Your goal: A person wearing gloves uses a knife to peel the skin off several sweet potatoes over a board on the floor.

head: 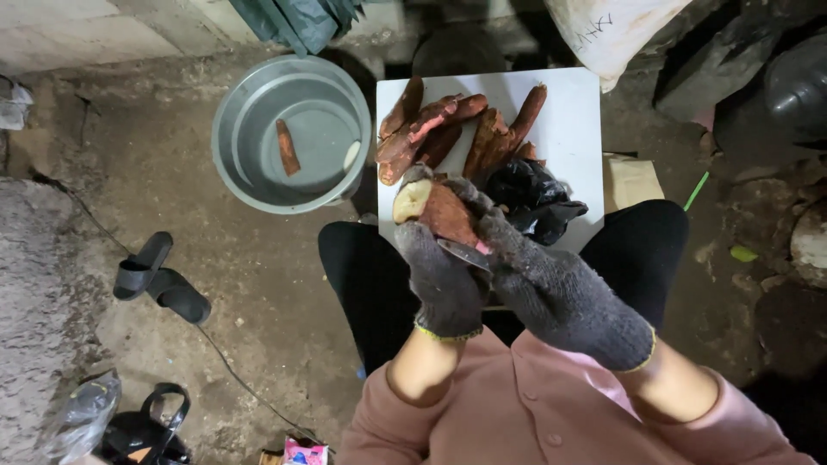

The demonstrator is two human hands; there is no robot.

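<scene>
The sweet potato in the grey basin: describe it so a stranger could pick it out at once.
Start at the round grey metal basin on the dirt floor, left of the white board piled with sweet potatoes. Inside it, left of centre, lies one slim reddish-brown sweet potato, pointing up and down the picture. Unlike the heaped ones on the board, it lies alone, apart from a pale piece at the basin's right wall.

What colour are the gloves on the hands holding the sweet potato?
Dark grey knit with yellowish cuff trim, on the left hand and right hand; head view.
</scene>
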